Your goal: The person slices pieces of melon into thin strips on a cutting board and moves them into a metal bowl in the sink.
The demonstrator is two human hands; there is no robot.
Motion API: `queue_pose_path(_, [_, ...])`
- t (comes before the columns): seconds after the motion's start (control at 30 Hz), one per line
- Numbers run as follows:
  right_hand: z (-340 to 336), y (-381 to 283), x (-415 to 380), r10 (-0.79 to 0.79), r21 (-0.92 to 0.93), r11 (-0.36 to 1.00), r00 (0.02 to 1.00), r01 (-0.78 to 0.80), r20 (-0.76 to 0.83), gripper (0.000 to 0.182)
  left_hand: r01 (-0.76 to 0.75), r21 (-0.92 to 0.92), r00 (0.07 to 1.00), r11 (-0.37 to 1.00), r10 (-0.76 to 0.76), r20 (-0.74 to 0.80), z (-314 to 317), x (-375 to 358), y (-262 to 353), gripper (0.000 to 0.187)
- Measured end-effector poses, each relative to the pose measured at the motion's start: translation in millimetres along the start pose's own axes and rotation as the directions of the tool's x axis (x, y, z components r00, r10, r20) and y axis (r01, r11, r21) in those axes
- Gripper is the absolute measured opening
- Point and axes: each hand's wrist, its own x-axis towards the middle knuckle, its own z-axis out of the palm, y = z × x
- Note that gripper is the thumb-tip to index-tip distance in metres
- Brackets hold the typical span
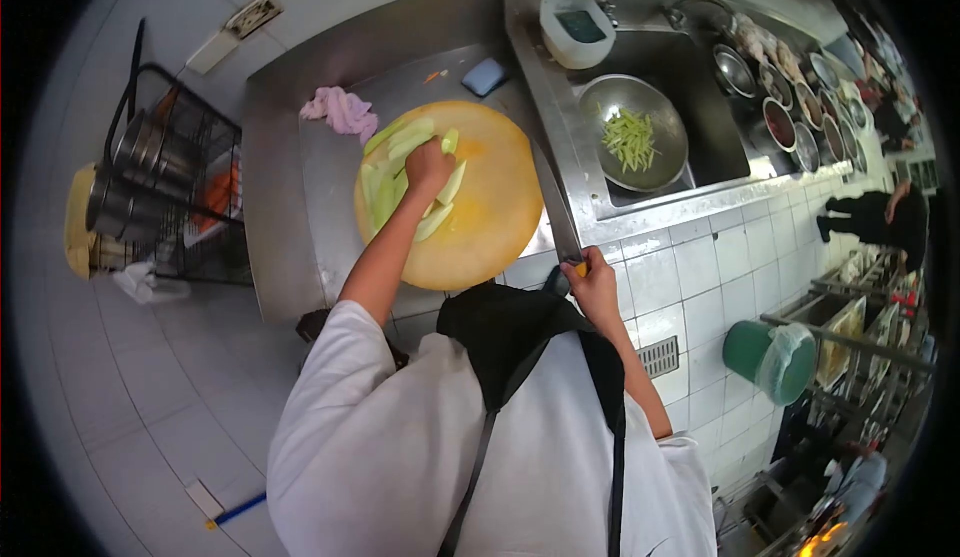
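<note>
Pale green vegetable pieces (382, 189) lie on the left part of a round yellow cutting board (490, 227). My left hand (430, 169) is closed over them, its fingertips hidden among the pieces, so what it grips cannot be made out. To the right of the board, my right hand (597, 282) is wrapped round the handle of a large knife (557, 197). The blade points away from me, between the board and the sink edge. In the sink, a metal bowl (668, 135) holds thin green strips (629, 141).
A pink cloth (340, 112) and a blue sponge (484, 78) lie behind the board. A wire rack with pots (160, 157) stands left. Several small bowls (780, 124) line the counter beyond the sink. A green bin (770, 357) and a person in black (880, 219) are at right.
</note>
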Motion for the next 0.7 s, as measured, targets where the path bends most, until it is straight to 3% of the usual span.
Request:
queue_pose_path(0.07, [-2,7,-4,0.036,-0.076,0.996,0.999,-0.037,-0.014,0.033,0.063,-0.220,0.998,0.973,-0.057,0.035,-2,-9,17,0.030])
queue_pose_path(0.13, [1,13,-8,-0.040,-0.177,0.984,0.997,0.028,-0.061,0.032,0.120,-0.457,0.990,0.881,-0.072,0.121,12,-25,38,0.034])
queue_pose_path(0.17, [4,16,-8,-0.078,-0.231,0.971,0.994,0.058,-0.078,0.031,0.143,-0.450,0.982,0.881,-0.071,0.173,20,-38,50,0.037])
queue_pose_path(0.27, [21,16,-5,-0.006,-0.255,0.967,0.998,-0.009,-0.059,0.032,0.019,-0.348,0.991,0.937,0.030,0.133,67,-75,70,0.038])
queue_pose_path(0.37, [38,24,-1,-0.037,-0.301,0.953,0.999,0.029,-0.019,0.031,0.001,-0.254,0.997,0.967,0.018,0.075,78,-93,84,0.037])
queue_pose_path(0.47, [50,25,2,-0.071,-0.299,0.952,0.997,0.066,-0.006,0.030,-0.066,-0.327,0.996,0.943,0.081,0.031,78,-96,81,0.035])
queue_pose_path(0.57, [59,20,5,-0.130,-0.288,0.948,0.991,0.134,0.030,0.028,-0.026,-0.349,0.986,0.937,0.082,0.146,72,-92,74,0.034])
queue_pose_path(0.67, [61,6,6,-0.156,-0.296,0.939,0.984,0.175,0.088,0.026,0.265,-0.603,0.931,0.752,-0.036,0.363,70,-92,68,0.039])
queue_pose_path(0.7, [62,3,7,-0.160,-0.301,0.935,0.981,0.185,0.107,0.025,0.279,-0.621,0.929,0.733,-0.043,0.367,72,-92,67,0.040])
